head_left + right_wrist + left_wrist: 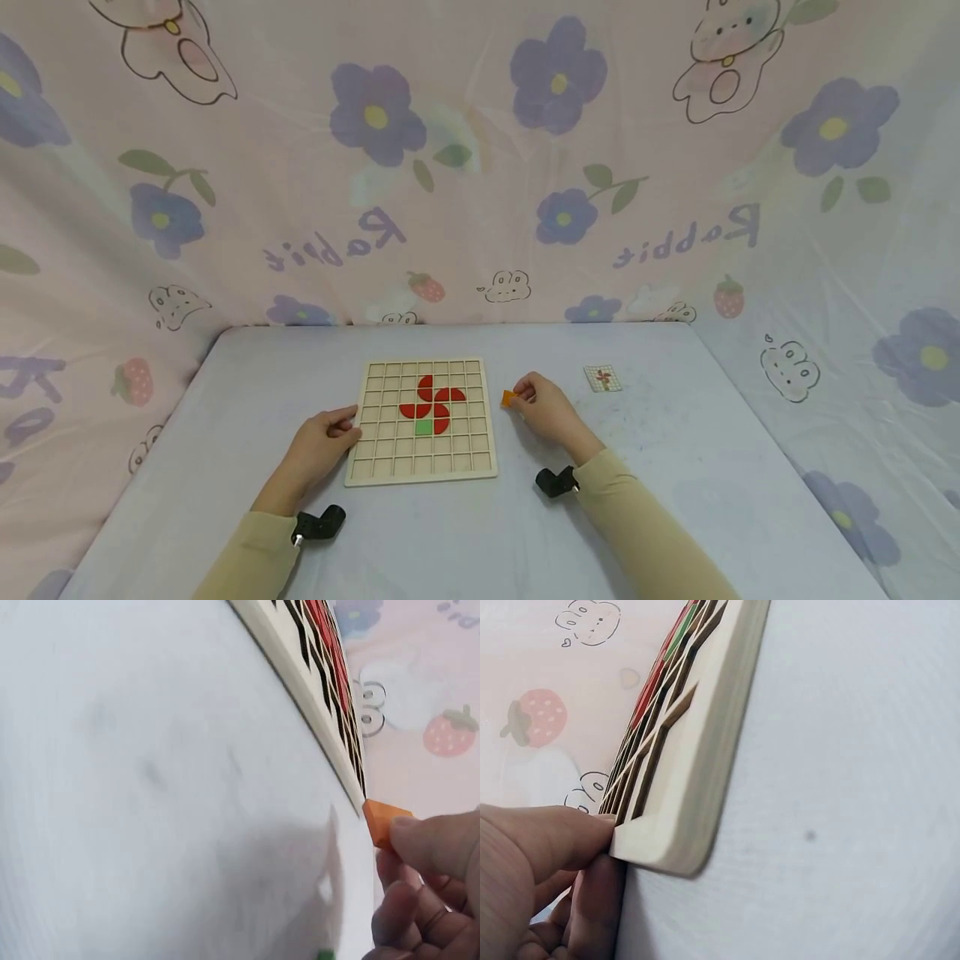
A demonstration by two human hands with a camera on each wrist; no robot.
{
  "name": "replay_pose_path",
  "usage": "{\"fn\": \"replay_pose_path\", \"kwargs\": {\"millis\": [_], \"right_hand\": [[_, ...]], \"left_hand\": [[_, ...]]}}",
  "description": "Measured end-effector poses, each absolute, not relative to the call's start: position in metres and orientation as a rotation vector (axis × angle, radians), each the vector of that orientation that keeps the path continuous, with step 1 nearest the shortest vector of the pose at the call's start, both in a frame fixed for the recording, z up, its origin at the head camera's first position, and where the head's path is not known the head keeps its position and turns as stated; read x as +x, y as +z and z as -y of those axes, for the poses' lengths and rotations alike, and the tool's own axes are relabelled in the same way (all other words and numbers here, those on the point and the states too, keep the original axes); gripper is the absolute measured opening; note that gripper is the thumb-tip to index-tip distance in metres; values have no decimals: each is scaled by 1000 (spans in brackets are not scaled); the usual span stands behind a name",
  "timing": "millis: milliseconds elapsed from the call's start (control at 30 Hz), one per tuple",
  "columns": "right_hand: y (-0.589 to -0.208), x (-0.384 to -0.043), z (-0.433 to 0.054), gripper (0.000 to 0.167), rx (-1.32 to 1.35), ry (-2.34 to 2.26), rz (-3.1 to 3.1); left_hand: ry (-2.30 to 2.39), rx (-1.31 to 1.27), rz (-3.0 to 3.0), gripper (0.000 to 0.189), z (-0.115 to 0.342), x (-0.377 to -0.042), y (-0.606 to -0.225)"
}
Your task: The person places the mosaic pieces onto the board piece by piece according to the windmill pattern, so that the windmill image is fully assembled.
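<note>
A wooden grid board (386, 471) lies on the table with several red quarter-round pieces (441, 425) and one green square tile (423, 427) set in its cells. My left hand (318, 446) is at the board's left edge; in the left wrist view its thumb (577, 832) lies on the rim with a finger below, pinching it. Just off the board's right side, my right hand (547, 408) pinches an orange tile (380, 819) between thumb and fingers. The tile's far end is covered by the fingertips.
A small pattern card (603, 378) with a printed grid and red shapes lies on the white-covered table (637, 517), right of my right hand. Behind the table hangs a printed curtain (465, 208). At the right wrist view's bottom edge shows a green bit (325, 954).
</note>
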State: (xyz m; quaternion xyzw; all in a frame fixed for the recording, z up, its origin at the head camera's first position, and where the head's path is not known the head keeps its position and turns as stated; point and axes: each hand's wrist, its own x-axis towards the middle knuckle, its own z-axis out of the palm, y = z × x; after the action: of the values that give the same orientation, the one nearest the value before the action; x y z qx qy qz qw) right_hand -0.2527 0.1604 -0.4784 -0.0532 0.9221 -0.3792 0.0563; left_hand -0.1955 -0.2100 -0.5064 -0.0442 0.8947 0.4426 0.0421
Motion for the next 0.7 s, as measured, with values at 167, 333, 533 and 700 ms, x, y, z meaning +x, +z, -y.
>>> {"fn": "replay_pose_path", "kwargs": {"millis": [167,333,533,700], "right_hand": [[-475,-244,-140,12,-229,-1154,-2765],[-472,-237,-121,13,-327,-1176,-2701],[-474,-229,-100,13,-416,-1162,-2648],[-476,-224,-85,13,-499,-1115,-2634]], "left_hand": [[1351,-133,-2734,49,210,-196,-505],[1355,-137,-2729,50,210,-196,-506],[1348,-132,-2737,49,210,-196,-506],[1348,-129,-2739,49,210,-196,-505]]}}
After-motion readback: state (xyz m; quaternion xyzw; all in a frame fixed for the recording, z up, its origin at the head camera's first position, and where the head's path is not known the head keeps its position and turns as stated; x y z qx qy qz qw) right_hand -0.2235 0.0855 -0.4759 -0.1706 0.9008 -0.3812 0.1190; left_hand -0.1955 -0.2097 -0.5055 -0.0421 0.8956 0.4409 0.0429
